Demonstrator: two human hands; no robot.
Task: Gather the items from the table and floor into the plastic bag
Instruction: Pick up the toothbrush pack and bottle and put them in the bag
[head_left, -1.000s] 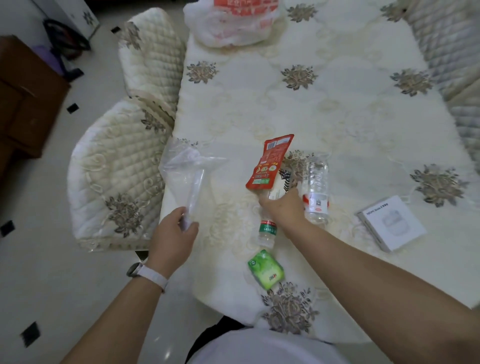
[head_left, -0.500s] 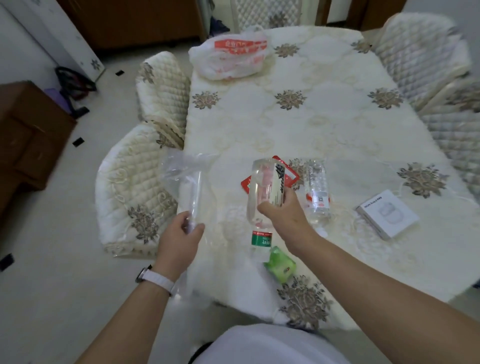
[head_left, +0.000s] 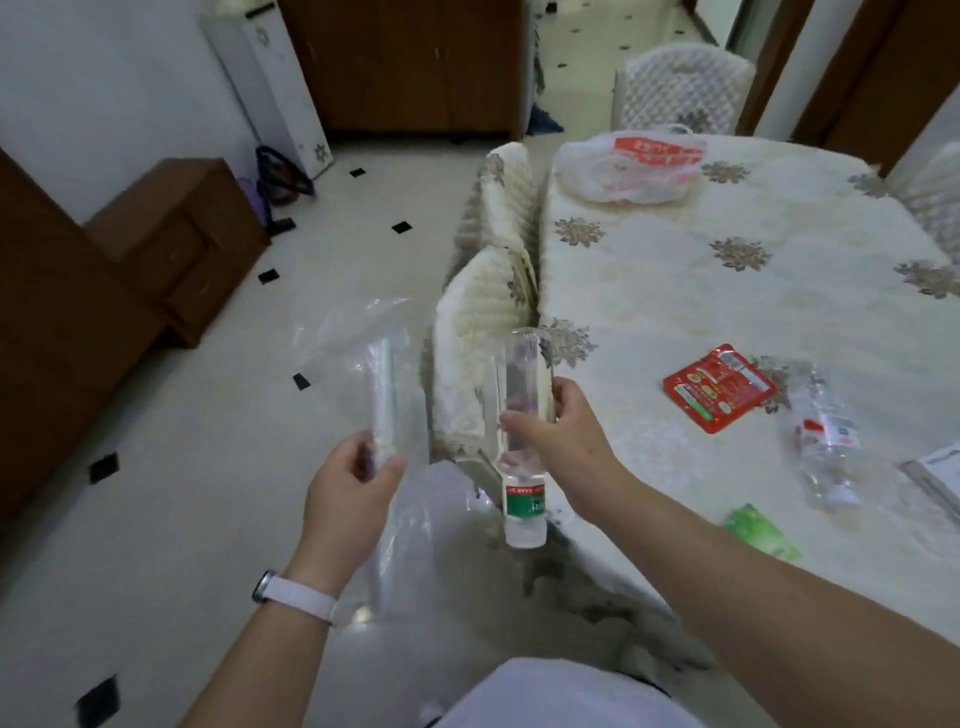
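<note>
Thin clear film is what your left hand (head_left: 348, 488) pinches: fingers and thumb are closed on a bunched stretch of the plastic bag (head_left: 332, 338), which hangs off the bench (head_left: 701, 291), left of the green-labelled bottle (head_left: 524, 512). Your right hand (head_left: 563, 431) is wrapped round the middle of a clear plastic pack (head_left: 522, 374), held upright straight above that bottle; I cannot tell whether the two touch. The hands are apart.

Expect the pack to be light, stiff and smooth, so your mid-body hold looks sound, though a loose grip could let it slide. The bag is the awkward piece, I judge: limp, clingy, its mouth not visibly open, so you probably need to spread the rim before anything drops in.

Right of and beyond the green-labelled bottle, a red sachet (head_left: 719, 387) lies flat on the bench; it looks floppy and is best pinched at an edge. Farther right lies a crushed clear bottle (head_left: 826, 452), likely light and springy, so take its body. Directly right of the green-labelled bottle, near the bench edge, sits a soft green packet (head_left: 761, 530).
</note>
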